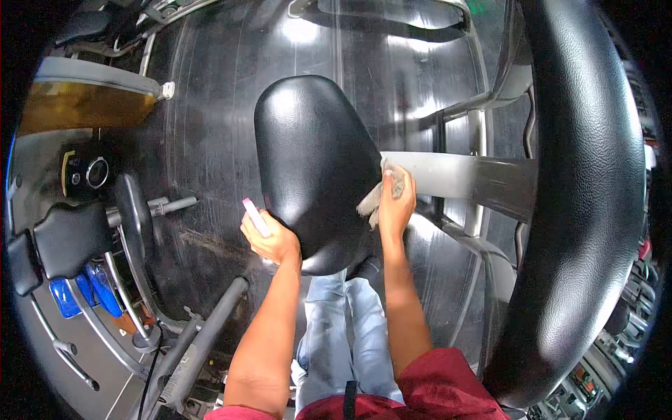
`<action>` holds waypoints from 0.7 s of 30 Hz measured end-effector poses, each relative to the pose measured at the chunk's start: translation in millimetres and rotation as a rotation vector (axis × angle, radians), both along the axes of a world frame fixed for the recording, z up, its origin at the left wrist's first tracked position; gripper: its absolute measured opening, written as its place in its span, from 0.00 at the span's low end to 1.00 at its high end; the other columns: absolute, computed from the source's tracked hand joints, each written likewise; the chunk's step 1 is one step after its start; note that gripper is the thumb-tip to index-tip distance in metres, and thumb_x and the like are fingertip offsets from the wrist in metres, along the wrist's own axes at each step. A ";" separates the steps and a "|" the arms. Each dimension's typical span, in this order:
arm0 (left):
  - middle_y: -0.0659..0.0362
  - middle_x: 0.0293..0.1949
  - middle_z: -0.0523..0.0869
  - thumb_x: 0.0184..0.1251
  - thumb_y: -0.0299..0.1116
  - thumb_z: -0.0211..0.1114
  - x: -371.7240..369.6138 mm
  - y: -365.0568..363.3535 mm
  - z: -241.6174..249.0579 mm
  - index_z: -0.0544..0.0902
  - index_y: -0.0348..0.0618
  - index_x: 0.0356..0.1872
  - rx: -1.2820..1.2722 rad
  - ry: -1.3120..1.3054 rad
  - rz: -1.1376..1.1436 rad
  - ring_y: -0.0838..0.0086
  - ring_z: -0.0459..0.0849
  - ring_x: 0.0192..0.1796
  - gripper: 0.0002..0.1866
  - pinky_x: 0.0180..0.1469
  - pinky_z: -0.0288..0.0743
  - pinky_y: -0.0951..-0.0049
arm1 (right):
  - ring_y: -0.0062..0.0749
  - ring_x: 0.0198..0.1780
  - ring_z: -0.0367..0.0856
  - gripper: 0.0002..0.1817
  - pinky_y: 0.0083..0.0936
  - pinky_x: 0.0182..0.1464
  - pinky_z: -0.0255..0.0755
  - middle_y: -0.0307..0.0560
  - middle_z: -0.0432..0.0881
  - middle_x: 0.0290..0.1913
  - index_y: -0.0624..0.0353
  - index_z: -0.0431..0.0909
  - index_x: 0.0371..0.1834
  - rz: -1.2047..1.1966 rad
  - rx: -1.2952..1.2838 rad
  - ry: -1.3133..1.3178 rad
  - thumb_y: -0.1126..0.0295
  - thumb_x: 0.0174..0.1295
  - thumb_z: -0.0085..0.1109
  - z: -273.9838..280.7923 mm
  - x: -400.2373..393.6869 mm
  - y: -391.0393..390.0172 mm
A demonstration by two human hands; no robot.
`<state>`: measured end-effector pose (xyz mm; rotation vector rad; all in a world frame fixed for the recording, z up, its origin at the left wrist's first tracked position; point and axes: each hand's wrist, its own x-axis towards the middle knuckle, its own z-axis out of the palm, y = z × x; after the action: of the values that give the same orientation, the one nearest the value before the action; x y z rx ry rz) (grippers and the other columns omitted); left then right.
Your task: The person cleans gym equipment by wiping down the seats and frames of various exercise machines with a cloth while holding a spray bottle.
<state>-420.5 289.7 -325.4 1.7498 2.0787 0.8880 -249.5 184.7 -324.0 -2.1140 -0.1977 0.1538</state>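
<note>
A black padded seat (315, 154) of a gym machine lies in front of me, rounded at its far end. My left hand (271, 238) is at the seat's near left edge, its fingers wrapped round a small pink-and-white object (256, 217), whose kind I cannot tell. At the seat's right edge my right hand (397, 206) grips a crumpled beige cloth (371, 203). Part of the cloth hangs against the seat's side, close to where the light grey frame arm (434, 173) meets the seat.
A large black backrest pad (588, 175) rises along the right. Grey metal tubes (210, 336) and more padded machines (73, 234) stand at the left. Blue items (87, 290) lie beneath them. The dark floor mat (210, 140) stretches around the seat.
</note>
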 end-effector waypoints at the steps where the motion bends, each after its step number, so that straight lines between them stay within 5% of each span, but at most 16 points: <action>1: 0.51 0.41 0.83 0.68 0.34 0.61 -0.7 -0.5 -0.6 0.81 0.40 0.44 -0.002 -0.001 -0.001 0.52 0.81 0.46 0.10 0.51 0.72 0.56 | 0.52 0.52 0.79 0.16 0.40 0.57 0.69 0.55 0.82 0.47 0.63 0.79 0.49 -0.001 -0.002 -0.001 0.62 0.66 0.61 -2.5 -0.1 -1.5; 10: 0.50 0.43 0.83 0.69 0.36 0.59 0.1 0.4 2.1 0.81 0.40 0.46 -0.030 -0.017 -0.008 0.53 0.81 0.48 0.12 0.53 0.71 0.57 | 0.42 0.46 0.82 0.20 0.35 0.53 0.72 0.52 0.85 0.42 0.61 0.81 0.48 -0.182 0.089 0.401 0.54 0.66 0.63 3.0 -69.1 -36.6; 15: 0.50 0.44 0.84 0.69 0.37 0.59 3.4 -0.7 6.2 0.81 0.40 0.46 -0.051 -0.049 0.024 0.52 0.81 0.48 0.12 0.52 0.71 0.56 | 0.41 0.46 0.84 0.22 0.35 0.52 0.73 0.54 0.86 0.46 0.64 0.82 0.49 -0.234 0.141 0.289 0.53 0.66 0.62 -27.0 -23.3 -16.8; 21: 0.50 0.41 0.84 0.68 0.36 0.60 -0.2 0.6 0.6 0.80 0.40 0.46 -0.015 0.012 0.000 0.51 0.81 0.46 0.12 0.51 0.72 0.56 | 0.39 0.48 0.83 0.25 0.34 0.54 0.72 0.52 0.87 0.46 0.65 0.83 0.47 -0.208 0.163 0.484 0.51 0.65 0.63 -19.3 -0.8 -11.3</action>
<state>-420.6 290.3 -324.8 1.7519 2.0868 0.8621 -250.3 173.4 -343.2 -1.8596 0.2873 0.4989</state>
